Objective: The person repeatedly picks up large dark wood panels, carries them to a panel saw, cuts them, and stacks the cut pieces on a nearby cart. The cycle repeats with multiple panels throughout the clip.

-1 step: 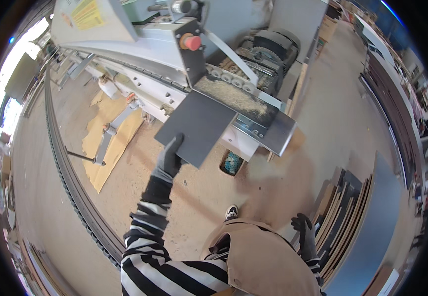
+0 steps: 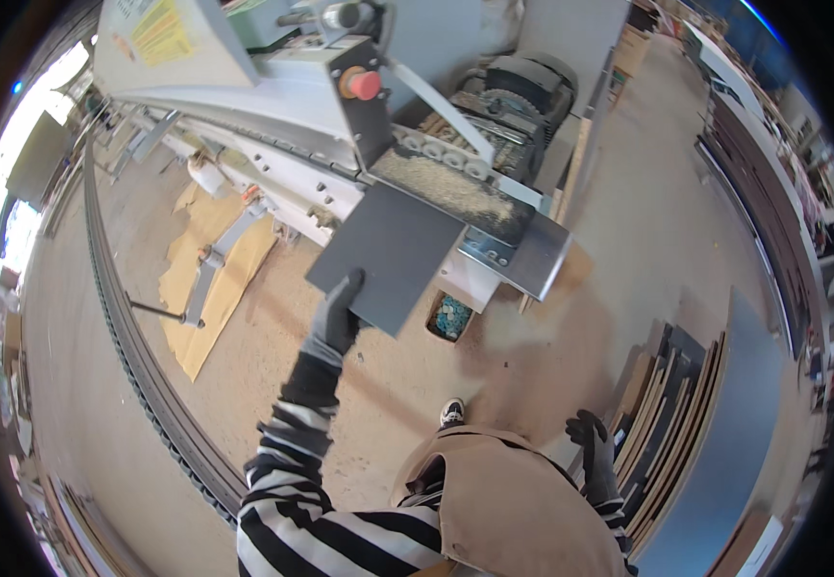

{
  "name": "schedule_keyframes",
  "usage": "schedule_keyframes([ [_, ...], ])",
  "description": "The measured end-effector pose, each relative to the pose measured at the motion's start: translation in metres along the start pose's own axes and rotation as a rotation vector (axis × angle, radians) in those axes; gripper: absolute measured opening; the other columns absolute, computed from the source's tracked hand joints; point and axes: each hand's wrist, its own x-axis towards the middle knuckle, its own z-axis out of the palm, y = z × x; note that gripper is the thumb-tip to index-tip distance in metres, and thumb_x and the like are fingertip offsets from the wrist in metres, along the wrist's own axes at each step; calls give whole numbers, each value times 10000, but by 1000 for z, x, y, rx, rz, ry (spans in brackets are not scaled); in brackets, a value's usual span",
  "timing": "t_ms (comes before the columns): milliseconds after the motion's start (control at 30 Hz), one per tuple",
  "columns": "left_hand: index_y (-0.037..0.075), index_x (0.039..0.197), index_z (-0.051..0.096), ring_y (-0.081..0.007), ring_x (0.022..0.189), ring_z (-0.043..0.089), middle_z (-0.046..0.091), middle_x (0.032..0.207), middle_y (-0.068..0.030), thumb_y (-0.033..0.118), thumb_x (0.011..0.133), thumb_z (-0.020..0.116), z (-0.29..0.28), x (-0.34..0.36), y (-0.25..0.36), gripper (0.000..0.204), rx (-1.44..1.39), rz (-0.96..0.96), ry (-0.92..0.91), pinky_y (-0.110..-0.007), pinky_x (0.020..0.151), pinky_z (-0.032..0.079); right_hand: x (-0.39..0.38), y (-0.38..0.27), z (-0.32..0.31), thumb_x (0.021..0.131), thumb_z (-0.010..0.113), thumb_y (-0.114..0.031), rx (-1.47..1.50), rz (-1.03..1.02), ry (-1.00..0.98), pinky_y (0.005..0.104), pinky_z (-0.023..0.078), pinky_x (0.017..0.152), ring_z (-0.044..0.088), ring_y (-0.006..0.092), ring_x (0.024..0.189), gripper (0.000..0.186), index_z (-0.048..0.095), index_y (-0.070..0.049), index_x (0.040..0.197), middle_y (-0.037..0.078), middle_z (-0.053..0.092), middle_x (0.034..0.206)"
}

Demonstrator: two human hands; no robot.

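Note:
My left hand (image 2: 338, 315), in a dark grey glove, is closed on the near left edge of a dark grey rectangular panel (image 2: 390, 252), thumb on top; the fingers underneath are hidden. The panel's far edge meets the end of a long white edge-banding machine (image 2: 306, 91), beside a ledge covered with wood chips (image 2: 455, 192). Low at my right side, my right hand (image 2: 594, 444), in the same kind of glove, hangs with its fingers apart and nothing in them. Beside it stands a stack of upright boards (image 2: 662, 423).
A red push button (image 2: 364, 85) sticks out from the machine's end. A metal plate (image 2: 542, 255) juts out at its right corner. Below stands a small bin (image 2: 449, 317) of bluish bits. A chain-edged rail (image 2: 133, 346) runs along the left. More boards (image 2: 748, 207) line the right.
My left hand and the panel have shifted slightly toward me and to the right relative to the machine. The right hand has hardly moved.

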Motion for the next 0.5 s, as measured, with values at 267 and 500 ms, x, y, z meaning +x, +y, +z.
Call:
schedule_keyframes([
  [267, -13, 1184, 505, -158, 1022, 530, 554, 1128, -65, 201, 908, 557, 110, -93, -98, 353, 286, -159, -18, -289, 884, 424, -21, -82, 39, 959, 432, -298, 245, -286, -469, 340, 445, 928, 543, 232, 1086, 462, 401, 9, 1303, 146, 545, 1188],
  [500, -24, 1108, 552, -182, 976, 581, 597, 1063, -88, 73, 835, 599, 203, -154, -142, 293, 476, -160, -299, -313, 835, 467, -48, -75, -20, 928, 419, -493, 776, -201, -416, 344, 418, 903, 499, 199, 1058, 574, 423, -21, 1256, 86, 516, 1154],
])
